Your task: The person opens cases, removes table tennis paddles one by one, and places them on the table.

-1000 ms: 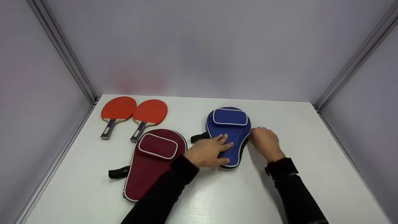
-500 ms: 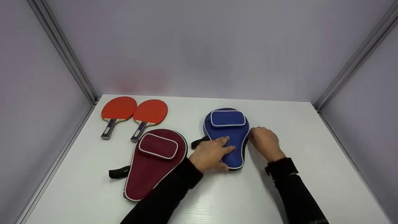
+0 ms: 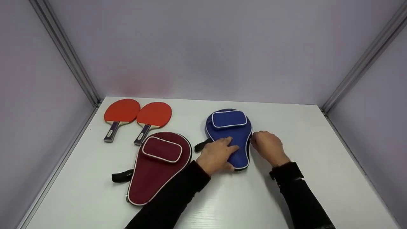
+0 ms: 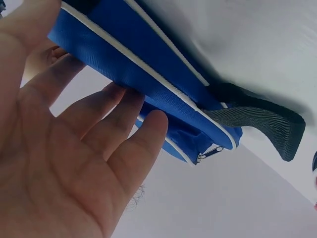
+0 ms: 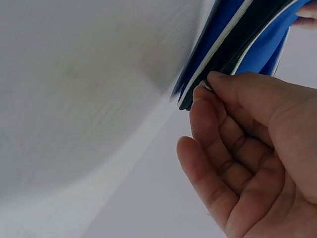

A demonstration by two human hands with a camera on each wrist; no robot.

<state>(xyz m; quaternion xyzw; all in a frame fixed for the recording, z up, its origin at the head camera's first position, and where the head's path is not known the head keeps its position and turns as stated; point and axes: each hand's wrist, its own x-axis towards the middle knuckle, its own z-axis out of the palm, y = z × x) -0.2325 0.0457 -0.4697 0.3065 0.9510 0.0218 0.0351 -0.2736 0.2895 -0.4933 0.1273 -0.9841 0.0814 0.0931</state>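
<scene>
I've got the blue case (image 3: 239, 133) lying flat on the white table (image 3: 222, 206), right of the maroon case (image 3: 159, 178) on my head view. The left hand (image 3: 217, 156) rests on its lower face, grip spread, fingers apart and holding nothing. The right hand (image 3: 268, 146) sits at the case's right edge, and from above I can't tell what it has. The right wrist view gives me that: grip together, thumb and forefinger pinching a small metal zip pull (image 5: 206, 85) against the black side band (image 5: 237, 39). And over on the left wrist, there's a ribbed, woven black strap (image 4: 262, 119) looping off the edge, plus a second zipper tab (image 4: 210, 152) on the pocket, which the head view doesn't show. Blue fabric here, finely woven, with raised white piping tracing a rounded paddle outline. The maroon one is a similar shape, broader, with its own piped pocket. Up at the far left, two red paddles (image 3: 155, 114), smooth-faced with dark handles, lie side by side.
</scene>
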